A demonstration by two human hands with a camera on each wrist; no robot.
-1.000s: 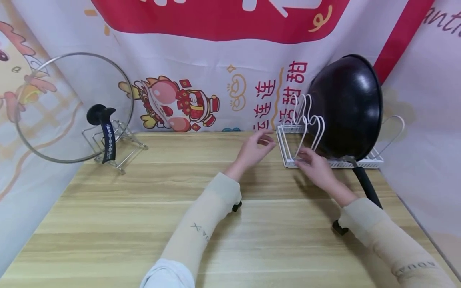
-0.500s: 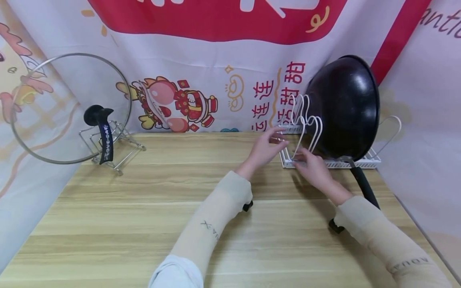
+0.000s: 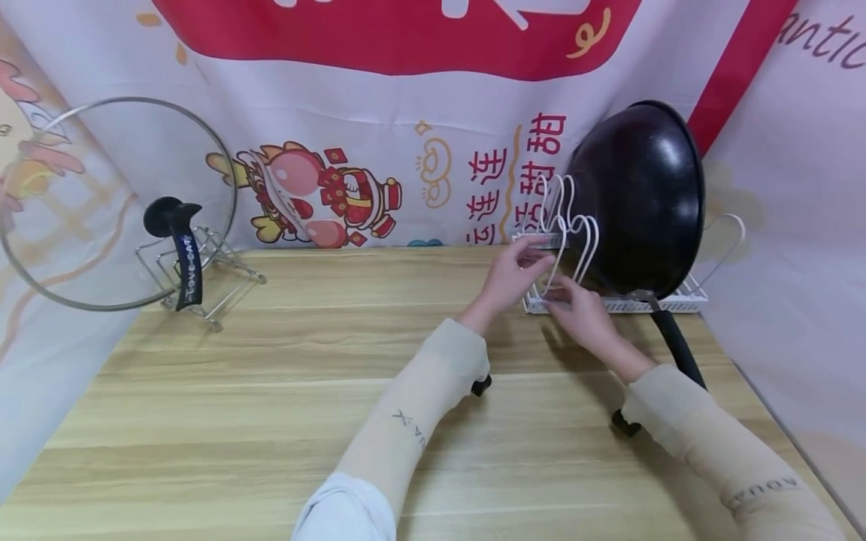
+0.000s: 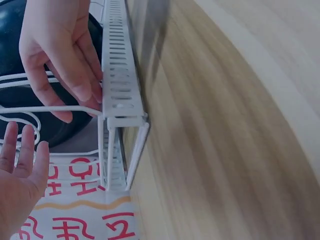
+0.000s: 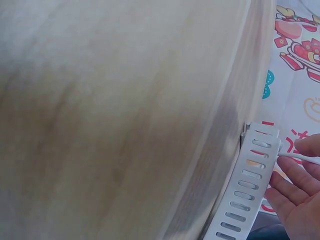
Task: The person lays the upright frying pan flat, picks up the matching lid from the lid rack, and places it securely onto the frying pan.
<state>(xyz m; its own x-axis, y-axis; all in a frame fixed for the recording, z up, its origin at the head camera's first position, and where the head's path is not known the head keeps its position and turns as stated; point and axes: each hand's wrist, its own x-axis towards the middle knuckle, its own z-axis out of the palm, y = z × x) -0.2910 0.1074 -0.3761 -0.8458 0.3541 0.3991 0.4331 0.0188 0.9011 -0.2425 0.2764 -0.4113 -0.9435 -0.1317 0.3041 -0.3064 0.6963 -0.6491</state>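
Two hands work at the near end of a low white rack (image 4: 120,85) on a wood-grain table (image 3: 271,451). The right hand (image 3: 583,315) pinches the foot of a white wire divider (image 4: 30,109), thumb and fingers on either side of the wire, apparently to control it where it meets the slotted rail. The left hand (image 3: 512,272) hovers just beside the divider's upper part, fingers apart and grasping nothing, perhaps ready to steady it.

Farther along the rack, a glossy black wok (image 3: 629,203) stands on its side, rounded outside in view. The rack seems to keep it upright, its matte black handle (image 3: 676,349) sloping out over the table. The dividers are smooth, slender loops with curved, waisted tops.

Well apart at left, a clear glass lid (image 3: 122,203) with a metal rim and black knob (image 3: 176,218) leans on a shiny wire stand (image 3: 238,302), which appears to hold it on edge before a printed cloth backdrop (image 3: 338,98).
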